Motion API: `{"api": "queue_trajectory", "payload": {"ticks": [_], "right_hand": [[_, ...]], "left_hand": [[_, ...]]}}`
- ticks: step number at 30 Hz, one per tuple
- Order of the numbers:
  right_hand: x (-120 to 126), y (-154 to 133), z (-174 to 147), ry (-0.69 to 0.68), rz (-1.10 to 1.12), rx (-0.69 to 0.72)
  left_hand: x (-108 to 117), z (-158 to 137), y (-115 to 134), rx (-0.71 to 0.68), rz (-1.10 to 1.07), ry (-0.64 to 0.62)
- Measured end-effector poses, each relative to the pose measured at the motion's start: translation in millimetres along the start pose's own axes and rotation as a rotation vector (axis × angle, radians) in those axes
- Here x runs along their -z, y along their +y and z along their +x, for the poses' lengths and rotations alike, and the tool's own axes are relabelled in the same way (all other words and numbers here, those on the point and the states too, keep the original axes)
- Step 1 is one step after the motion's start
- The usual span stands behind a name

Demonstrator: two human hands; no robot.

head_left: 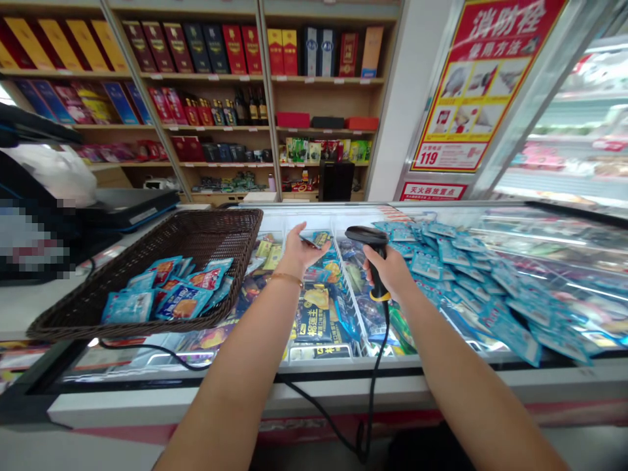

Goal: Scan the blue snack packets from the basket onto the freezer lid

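Note:
My right hand (389, 269) is wrapped round the grip of a black barcode scanner (367, 235), held over the glass top of a chest freezer (422, 373). From the scanner's base a black cable (371, 392) hangs down past the freezer's front edge. My left hand (303, 250), palm turned up, holds a thin, flat, dark-edged thing (311, 243) seen nearly edge-on; its kind cannot be made out. To the right lies a heap of blue snack packets (456, 261). At left, a brown wicker basket (210, 226) contains several blue and red packets (182, 299).
Bagged frozen goods (321, 307) show through the glass, split by a white wire divider (349, 294). A dark counter device (132, 206) with a white plastic bag (61, 173) stands at far left. Behind are shelves of boxes (210, 49) and a red fire-hydrant poster (483, 85).

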State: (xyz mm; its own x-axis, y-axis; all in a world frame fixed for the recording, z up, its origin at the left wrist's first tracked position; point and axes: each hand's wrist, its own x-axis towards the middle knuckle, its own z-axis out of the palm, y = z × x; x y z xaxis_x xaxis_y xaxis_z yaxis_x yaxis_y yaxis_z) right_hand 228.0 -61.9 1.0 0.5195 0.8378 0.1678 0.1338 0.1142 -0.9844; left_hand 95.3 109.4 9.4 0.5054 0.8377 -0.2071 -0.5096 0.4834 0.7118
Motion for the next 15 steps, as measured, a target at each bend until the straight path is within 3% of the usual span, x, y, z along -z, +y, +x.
{"api": "queue_trajectory", "payload": {"ticks": [3, 8, 15], "right_hand": [[-1, -2, -2, -0.05, -0.017, 0.001], [-3, -5, -8, -0.141, 0.019, -0.011], [-9, -8, -15, -0.134, -0.033, 0.027]], "left_hand": [[8, 8, -14, 0.03, -0.027, 0.09], [19, 17, -23, -0.172, 0.116, 0.233], [27, 15, -29, -0.324, 0.147, 0.142]]}}
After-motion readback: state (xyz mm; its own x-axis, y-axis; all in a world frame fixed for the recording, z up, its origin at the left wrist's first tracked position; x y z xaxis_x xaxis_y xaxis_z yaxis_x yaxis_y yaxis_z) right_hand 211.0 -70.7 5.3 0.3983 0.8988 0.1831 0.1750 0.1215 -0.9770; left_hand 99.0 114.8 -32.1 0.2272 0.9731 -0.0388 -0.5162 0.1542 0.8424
